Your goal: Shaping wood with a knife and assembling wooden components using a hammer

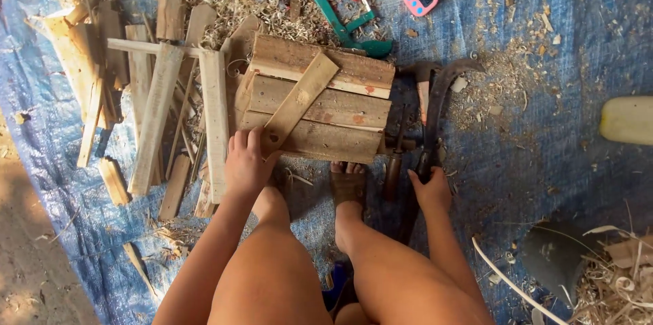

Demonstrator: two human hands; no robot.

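**Loose strip, curved blade, bare foot close by**

The risk here, as a judgement, sits on two sides. The wooden strip (297,102) lies slantwise across the stack of planks (320,110) and is not fixed in any way that shows, so a push from the left hand (245,161) could slide it off or tip the planks apart. The curved blade (435,110) lies just beside the stack on the blue tarp (544,127), and the bare foot (347,182) is planted against the front of the planks, between the two hands; a slip of the blade toward the body could meet toes or shin.

The left hand's fingers are laid together, flat over the lower end of the strip and the near plank edge, pressing rather than pinching. The right hand (431,190) is curled around the lower end of the blade's handle; whether the grip is firm cannot be told. A hammer (398,161) lies between foot and blade, untouched.
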